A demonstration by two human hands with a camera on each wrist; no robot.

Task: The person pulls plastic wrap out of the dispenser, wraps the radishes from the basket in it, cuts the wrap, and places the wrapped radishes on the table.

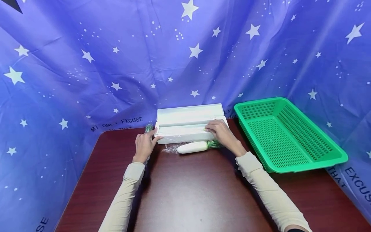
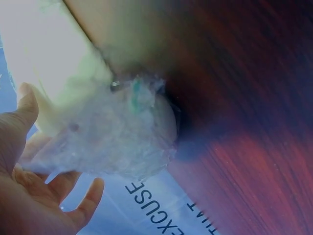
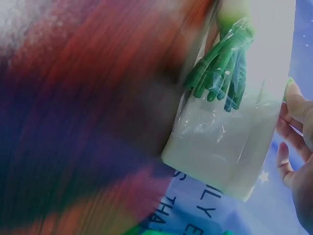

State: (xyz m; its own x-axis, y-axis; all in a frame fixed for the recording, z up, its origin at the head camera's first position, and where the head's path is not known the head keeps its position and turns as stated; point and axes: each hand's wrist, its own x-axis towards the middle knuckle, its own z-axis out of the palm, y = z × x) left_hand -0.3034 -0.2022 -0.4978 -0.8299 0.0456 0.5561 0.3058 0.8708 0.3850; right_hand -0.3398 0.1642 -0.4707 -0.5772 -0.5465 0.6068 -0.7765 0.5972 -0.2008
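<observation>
A long white box (image 1: 185,139) stands at the back of the table with its lid (image 1: 189,112) raised. My left hand (image 1: 144,144) grips its left end, thumb on the front edge. In the left wrist view, crumpled clear wrap (image 2: 117,132) covers much of that end. My right hand (image 1: 221,132) bends over the right end, fingertips at the rim; a small green spot shows at one fingertip in the right wrist view, and I cannot tell what the fingers hold. In front of the box lies a white radish (image 1: 192,147) in clear wrap, its green stalks (image 3: 225,68) pointing right.
A green plastic basket (image 1: 285,138) stands at the table's right side, beside my right forearm. More wrapped green stalks (image 1: 149,127) show behind my left hand. A blue star-patterned cloth (image 1: 150,58) hangs right behind the brown table (image 1: 185,193).
</observation>
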